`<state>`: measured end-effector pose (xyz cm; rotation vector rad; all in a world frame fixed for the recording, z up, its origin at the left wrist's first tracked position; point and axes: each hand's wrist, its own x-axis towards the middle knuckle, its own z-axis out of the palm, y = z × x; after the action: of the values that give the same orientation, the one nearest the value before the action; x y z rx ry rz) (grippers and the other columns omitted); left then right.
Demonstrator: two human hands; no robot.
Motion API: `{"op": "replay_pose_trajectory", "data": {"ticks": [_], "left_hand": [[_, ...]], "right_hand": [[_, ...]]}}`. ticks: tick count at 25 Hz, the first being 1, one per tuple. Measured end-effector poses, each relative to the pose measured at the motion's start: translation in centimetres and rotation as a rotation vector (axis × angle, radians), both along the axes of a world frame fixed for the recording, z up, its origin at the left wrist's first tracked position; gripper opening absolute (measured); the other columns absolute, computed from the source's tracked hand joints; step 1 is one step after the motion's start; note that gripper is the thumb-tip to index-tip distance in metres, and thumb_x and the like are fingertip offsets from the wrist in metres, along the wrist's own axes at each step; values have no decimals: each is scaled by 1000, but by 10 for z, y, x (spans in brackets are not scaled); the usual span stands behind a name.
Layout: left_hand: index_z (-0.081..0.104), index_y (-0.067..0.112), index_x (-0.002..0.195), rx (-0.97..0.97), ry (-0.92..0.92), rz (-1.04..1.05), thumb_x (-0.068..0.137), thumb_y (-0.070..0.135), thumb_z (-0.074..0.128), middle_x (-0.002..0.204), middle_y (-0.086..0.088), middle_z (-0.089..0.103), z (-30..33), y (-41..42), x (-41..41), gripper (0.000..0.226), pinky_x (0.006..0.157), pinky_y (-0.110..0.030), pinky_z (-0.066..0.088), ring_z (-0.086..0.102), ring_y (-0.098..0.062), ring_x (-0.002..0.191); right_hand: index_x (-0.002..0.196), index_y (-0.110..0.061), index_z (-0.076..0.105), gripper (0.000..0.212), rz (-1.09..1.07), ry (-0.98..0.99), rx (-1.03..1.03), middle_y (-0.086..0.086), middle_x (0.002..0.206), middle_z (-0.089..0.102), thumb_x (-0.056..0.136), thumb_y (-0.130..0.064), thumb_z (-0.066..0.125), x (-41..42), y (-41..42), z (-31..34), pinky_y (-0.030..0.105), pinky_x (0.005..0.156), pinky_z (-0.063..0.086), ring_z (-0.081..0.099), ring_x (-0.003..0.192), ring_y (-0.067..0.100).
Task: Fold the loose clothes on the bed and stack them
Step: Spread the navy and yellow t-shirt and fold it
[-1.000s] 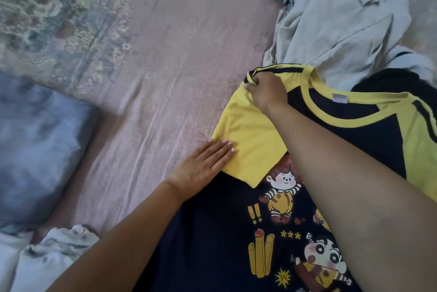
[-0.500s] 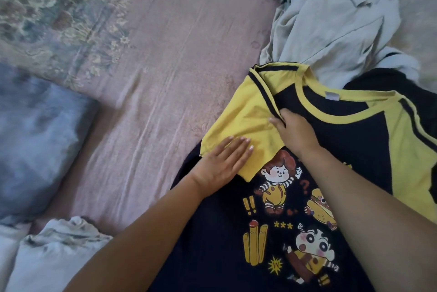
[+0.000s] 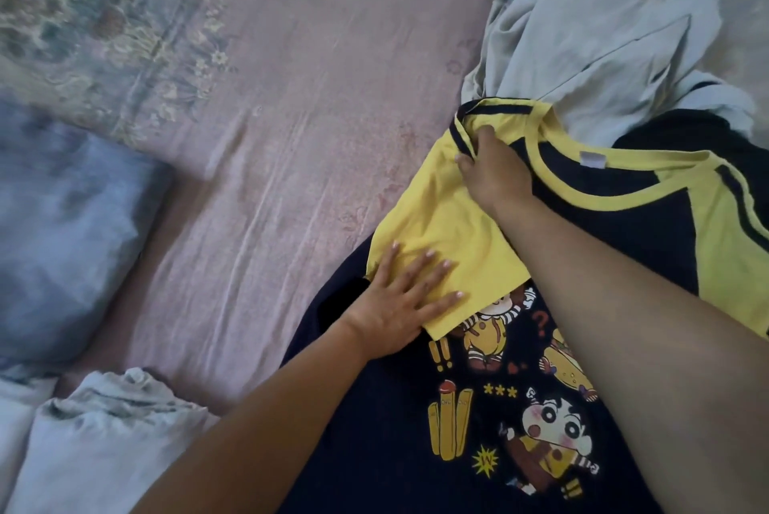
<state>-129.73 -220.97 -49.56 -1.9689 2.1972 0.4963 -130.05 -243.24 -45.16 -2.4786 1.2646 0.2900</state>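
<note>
The left hand (image 3: pixel 405 297) lies flat with its fingers straight and spread apart, pressing the lower edge of a yellow sleeve (image 3: pixel 441 230) down onto the shirt. The right hand (image 3: pixel 491 172) reaches across to the top of that sleeve, where its fingers are curled and appear to pinch the fabric beside a dark stripe at the shoulder; the fingertips are partly tucked into the cloth, so the exact grip is hard to make out.

The sleeve belongs to a navy T-shirt (image 3: pixel 374 430) spread face up on the bed, near the person, its yellow sleeve folded inward over the chest. The shirt has a yellow neckband with a small white tag, yellow raglan sleeves edged with dark stripes, and a cartoon print of figures, fries and stars on the front.

Under it is a pink bedsheet (image 3: pixel 312 118), thin and creased in long lines, with a faded floral border toward the far left. A blue pillow (image 3: pixel 62 230) sits at the left edge, soft and rumpled. Just beyond the shirt's collar lies a crumpled pale grey garment (image 3: pixel 603 34) with visible seams. A bunched white cloth (image 3: pixel 104 430) lies at the lower left, beside the left forearm.
</note>
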Motion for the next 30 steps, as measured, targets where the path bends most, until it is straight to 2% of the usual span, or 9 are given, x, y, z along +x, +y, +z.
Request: {"op": "replay_pose_trajectory", "data": {"ticks": [3,6,9,12,15,20,22,26,30], "left_hand": [[-27,30,145,-6,20,89,97,50,24,146,-12,-39,-1,8,-12,72,96,-68,-28,-37,-37,133],[-3,15,151,-147,35,57,94,54,19,157,-16,-2,6,7,-11,72,113,-60,-3,-2,-33,145],[19,1,147,-225,34,252,96,37,17,154,-17,20,13,-9,2,63,117,-47,13,18,-29,144],[-15,6,146,-124,-29,316,95,39,-1,155,-13,-15,1,-23,14,62,117,-44,-11,-17,-25,142],[-34,10,139,-19,-70,307,91,43,-13,150,-10,-33,-13,-25,10,62,112,-40,-24,-34,-24,136],[2,10,150,-141,-71,306,88,41,3,157,-18,-2,8,-46,-18,70,119,-46,0,-2,-32,145],[-11,13,149,-125,-18,228,87,44,-5,155,-16,-16,17,-72,-46,69,118,-45,-8,-14,-30,144],[-25,19,146,-38,-48,197,93,51,-6,147,-12,-38,-4,-111,-103,64,114,-49,-16,-34,-29,136],[-28,19,143,17,-176,219,86,52,-22,148,-16,-34,-27,-107,-108,66,114,-56,-11,-30,-32,138]], "right_hand": [[116,-5,50,22,-57,25,-126,14,116,58,96,-12,46,18,-7,-5,36,72,37,53,107,33],[136,-7,39,42,82,-52,-356,13,136,44,96,-19,46,-2,4,-1,39,94,35,41,124,30],[150,-3,18,57,235,-215,-293,16,156,19,100,-25,35,-67,49,-7,38,116,19,19,144,29],[144,-14,-26,72,312,134,-41,10,154,-25,97,-51,14,-134,91,-26,38,119,-6,-19,144,23],[134,-24,-42,72,240,236,42,5,147,-41,87,-63,-4,-159,97,-48,37,114,-17,-35,137,19],[146,-25,-21,61,96,28,-103,1,155,-20,98,-47,9,-220,63,-5,37,118,-6,-20,144,15],[148,-21,-9,58,31,10,-161,1,157,-12,101,-38,21,-263,34,16,39,120,2,-14,145,15],[149,-7,22,58,-335,-97,-293,13,158,13,99,-26,44,-335,-33,38,41,118,11,7,147,27],[142,-2,31,67,-889,-101,-221,18,146,36,93,-43,53,-388,-92,22,47,108,27,29,137,36]]}}
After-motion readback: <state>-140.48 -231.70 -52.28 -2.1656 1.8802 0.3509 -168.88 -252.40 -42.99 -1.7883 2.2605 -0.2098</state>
